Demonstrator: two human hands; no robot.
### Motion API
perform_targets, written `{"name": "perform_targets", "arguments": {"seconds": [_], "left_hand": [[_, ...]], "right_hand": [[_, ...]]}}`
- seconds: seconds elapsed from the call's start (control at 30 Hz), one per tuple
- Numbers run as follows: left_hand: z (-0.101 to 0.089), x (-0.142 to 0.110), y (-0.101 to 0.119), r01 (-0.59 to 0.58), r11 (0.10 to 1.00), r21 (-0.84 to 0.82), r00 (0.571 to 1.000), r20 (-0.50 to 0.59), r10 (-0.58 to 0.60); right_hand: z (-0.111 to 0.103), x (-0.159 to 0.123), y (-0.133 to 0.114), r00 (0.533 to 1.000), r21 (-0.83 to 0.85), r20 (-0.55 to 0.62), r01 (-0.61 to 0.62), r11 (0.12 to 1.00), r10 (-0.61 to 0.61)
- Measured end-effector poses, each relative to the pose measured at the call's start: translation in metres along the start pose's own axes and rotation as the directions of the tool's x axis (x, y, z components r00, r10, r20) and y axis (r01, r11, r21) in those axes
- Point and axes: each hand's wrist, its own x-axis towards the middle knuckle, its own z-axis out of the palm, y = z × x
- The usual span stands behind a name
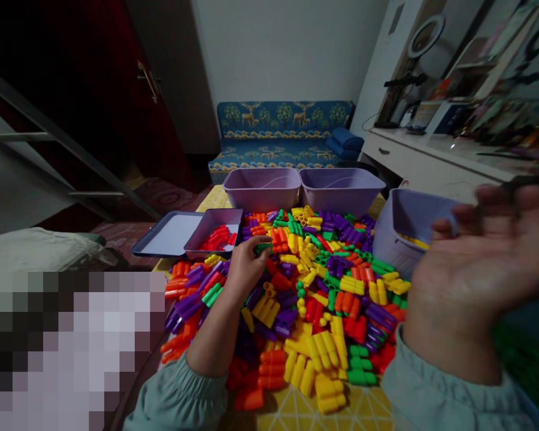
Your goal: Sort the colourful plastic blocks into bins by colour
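Over the left-middle of a heap of plastic building pieces (pixel 312 347), my left hand (pixel 247 260) has its thumb and fingers pinched around a small green plastic piece (pixel 264 246). The pieces are bullet-shaped, many joined side by side, in yellow, red, orange, purple and green. My right hand (pixel 485 257) is raised at the right, palm showing and fingers apart, with nothing in it. It hangs in front of a lilac bin (pixel 393 233) that has some yellow pieces inside. Near my left hand, a smaller lilac box (pixel 197 239) holds red pieces.
Two lilac bins (pixel 261 190) stand side by side at the table's far edge. A flat lid or tray (pixel 168 234) lies left of the small box. Yellow patterned cloth (pixel 291 410) covers the table. Beyond are a blue sofa (pixel 278 146) and a white dresser (pixel 431 158); the lower left is pixelated.
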Motion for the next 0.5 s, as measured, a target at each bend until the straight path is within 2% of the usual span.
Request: {"name": "perform_targets", "arguments": {"seconds": [0.03, 0.07, 0.1, 0.13, 0.17, 0.2, 0.23, 0.3, 0.33, 0.4, 0.5], "left_hand": [[-0.002, 0.0, 0.0, -0.023, 0.997, 0.078, 1.0, -0.012, 0.024], [-0.003, 0.0, 0.001, -0.048, 0.989, 0.14, 0.999, -0.013, 0.05], [-0.003, 0.0, 0.001, -0.08, 0.979, 0.189, 0.996, -0.009, 0.084], [-0.003, -0.001, 0.001, -0.121, 0.967, 0.226, 0.992, -0.003, 0.124], [-0.002, -0.001, 0.002, -0.165, 0.953, 0.253, 0.985, 0.001, 0.171], [-0.001, -0.001, 0.002, -0.208, 0.939, 0.272, 0.976, 0.002, 0.216], [0.0, -0.002, 0.003, -0.239, 0.929, 0.281, 0.969, 0.002, 0.249], [0.004, -0.003, 0.004, -0.254, 0.929, 0.268, 0.966, 0.022, 0.258], [0.005, -0.004, 0.006, -0.246, 0.936, 0.253, 0.969, 0.05, 0.241], [0.008, -0.007, 0.009, -0.218, 0.945, 0.242, 0.973, 0.123, 0.193], [0.01, -0.011, 0.013, -0.181, 0.937, 0.298, 0.974, 0.187, 0.128]], "right_hand": [[0.014, -0.005, 0.002, 0.996, 0.11, -0.08, -0.032, 0.993, 0.041], [0.027, -0.01, 0.008, 0.994, 0.128, -0.003, -0.106, 0.986, 0.107], [0.038, -0.017, 0.016, 0.981, 0.074, 0.107, -0.169, 0.983, 0.161], [0.046, -0.024, 0.026, 0.943, -0.033, 0.25, -0.219, 0.975, 0.221], [0.051, -0.032, 0.038, 0.877, -0.165, 0.4, -0.218, 0.962, 0.267], [0.054, -0.04, 0.05, 0.795, -0.293, 0.529, -0.158, 0.943, 0.297], [0.055, -0.047, 0.062, 0.719, -0.423, 0.609, -0.064, 0.904, 0.336], [0.054, -0.059, 0.081, 0.576, -0.618, 0.696, 0.177, 0.766, 0.428], [0.052, -0.064, 0.087, 0.524, -0.664, 0.709, 0.274, 0.695, 0.471], [0.05, -0.07, 0.094, 0.454, -0.696, 0.715, 0.389, 0.604, 0.531], [0.05, -0.071, 0.095, 0.399, -0.681, 0.732, 0.43, 0.593, 0.553]]}}
